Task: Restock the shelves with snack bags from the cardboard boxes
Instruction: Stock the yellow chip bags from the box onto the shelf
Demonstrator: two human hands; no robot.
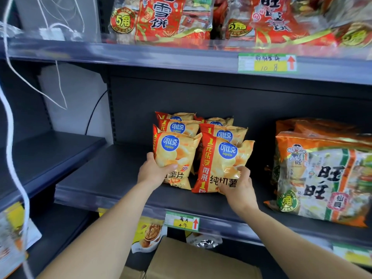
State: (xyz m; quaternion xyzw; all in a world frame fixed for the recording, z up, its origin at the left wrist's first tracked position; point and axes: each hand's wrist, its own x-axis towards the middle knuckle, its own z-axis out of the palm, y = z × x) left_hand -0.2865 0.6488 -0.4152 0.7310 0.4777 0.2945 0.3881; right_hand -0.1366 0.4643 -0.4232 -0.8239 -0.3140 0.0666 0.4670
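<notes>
Both hands on the middle shelf (120, 178): left hand (154, 171) has its grip closed on the front-left chip bag (177, 152), right hand (238, 186) clutches the front-right chip bag (221, 164), upright before two short rows.

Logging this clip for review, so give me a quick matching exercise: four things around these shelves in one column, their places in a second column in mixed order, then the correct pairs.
Things
1. red rice cracker bags
2. chip bag in the left hand
3. orange rice cracker pack
4. cardboard box

Places
A. right end of the middle shelf
B. below the middle shelf
C. top shelf
D. front of the left chip row, middle shelf

Pairs: 1-C, 2-D, 3-A, 4-B
</notes>
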